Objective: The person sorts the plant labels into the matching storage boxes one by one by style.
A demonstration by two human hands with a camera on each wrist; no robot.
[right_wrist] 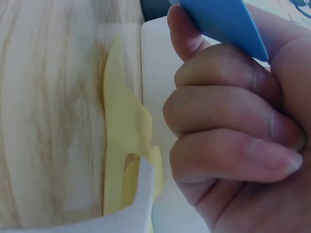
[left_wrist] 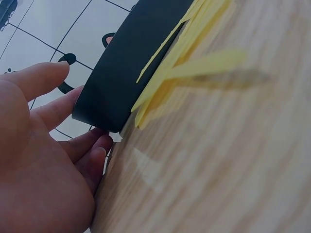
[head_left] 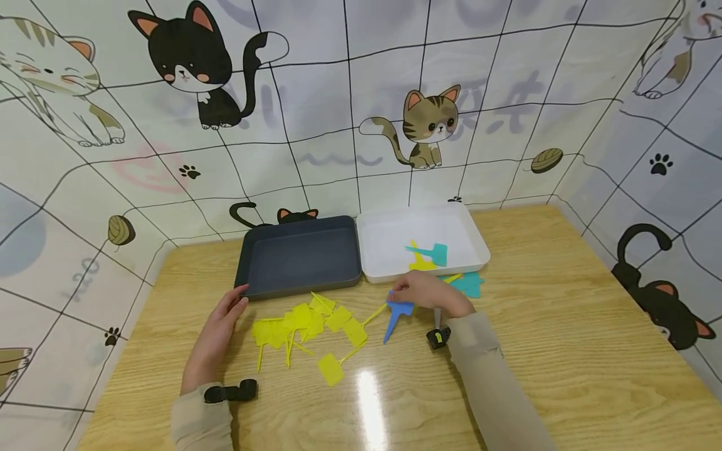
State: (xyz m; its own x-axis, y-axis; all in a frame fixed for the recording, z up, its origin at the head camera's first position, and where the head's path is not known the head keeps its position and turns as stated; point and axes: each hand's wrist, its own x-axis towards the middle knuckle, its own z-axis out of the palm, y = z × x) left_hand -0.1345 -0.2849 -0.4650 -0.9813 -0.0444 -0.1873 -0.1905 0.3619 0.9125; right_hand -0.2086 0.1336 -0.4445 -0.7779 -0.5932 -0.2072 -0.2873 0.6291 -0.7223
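Note:
My right hand point(head_left: 423, 291) pinches a blue plastic plant label point(head_left: 399, 310) by its broad head, its pointed stem slanting down over the table. In the right wrist view, the other fingers curl into the palm below the blue label. My left hand point(head_left: 220, 322) rests its fingers against the near left corner of a dark grey tray point(head_left: 304, 292); the left wrist view shows the fingertips at this corner. Yellow plant labels point(head_left: 299, 318) lie heaped in front of the dark tray. A teal label point(head_left: 439, 254) and a yellow label point(head_left: 420, 263) lie in the white tray point(head_left: 383, 273).
Several teal labels point(head_left: 470, 284) lie on the wooden table point(head_left: 564, 326) by the white tray's near right corner. A single yellow label point(head_left: 331, 369) lies nearest the front. Behind the trays stands a cat-patterned wall covering point(head_left: 316, 125). A pale piece point(right_wrist: 146, 189) crosses the right wrist view, its kind unclear.

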